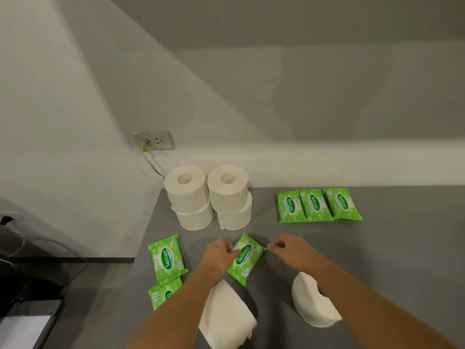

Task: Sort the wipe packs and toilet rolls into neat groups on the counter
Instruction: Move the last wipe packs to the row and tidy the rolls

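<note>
A white wall socket plate [154, 140] sits above the worktop's far left corner, a pale cable [153, 165] with a yellow tie dropping from it toward that corner, and dark, indistinct furniture [30, 273] stands beyond the worktop's left edge.

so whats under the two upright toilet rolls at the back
Each top roll stands on another roll, making two stacks. The lower rolls' tops and the counter beneath them are covered.

Grey counter [377, 260] bears stacked toilet rolls [208, 197]; green wipe packs [318, 205]; two loose rolls [312, 302]
</note>
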The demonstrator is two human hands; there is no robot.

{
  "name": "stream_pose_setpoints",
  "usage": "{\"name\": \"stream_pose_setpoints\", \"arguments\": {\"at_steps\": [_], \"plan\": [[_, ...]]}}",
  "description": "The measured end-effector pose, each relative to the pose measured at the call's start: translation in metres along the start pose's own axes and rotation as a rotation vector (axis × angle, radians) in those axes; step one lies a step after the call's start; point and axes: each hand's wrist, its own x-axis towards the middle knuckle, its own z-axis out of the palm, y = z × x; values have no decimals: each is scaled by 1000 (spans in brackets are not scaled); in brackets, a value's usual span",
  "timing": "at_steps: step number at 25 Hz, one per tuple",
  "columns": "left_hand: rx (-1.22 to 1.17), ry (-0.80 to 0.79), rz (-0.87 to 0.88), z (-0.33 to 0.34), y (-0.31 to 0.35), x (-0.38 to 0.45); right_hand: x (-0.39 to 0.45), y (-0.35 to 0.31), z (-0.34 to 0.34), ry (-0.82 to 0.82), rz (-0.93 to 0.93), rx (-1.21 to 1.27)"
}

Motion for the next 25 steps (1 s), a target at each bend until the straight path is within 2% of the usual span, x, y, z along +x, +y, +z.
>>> {"name": "stream_pose_setpoints", "arguments": {"at_steps": [5,11,15,20,25], "plan": [[152,-69,-18,13,0,1,-8,5,2,11,10,1],[156,-153,-18,10,2,3,-12,9,4,62,4,26],[149,-150,11,10,11,2,-12,6,1,95,4,49],[25,-95,21,8,31,-1,-9,1,-5,97,6,58],[-280,-30,36,12,69,-11,0,-7,-11,204,76,43]]}}
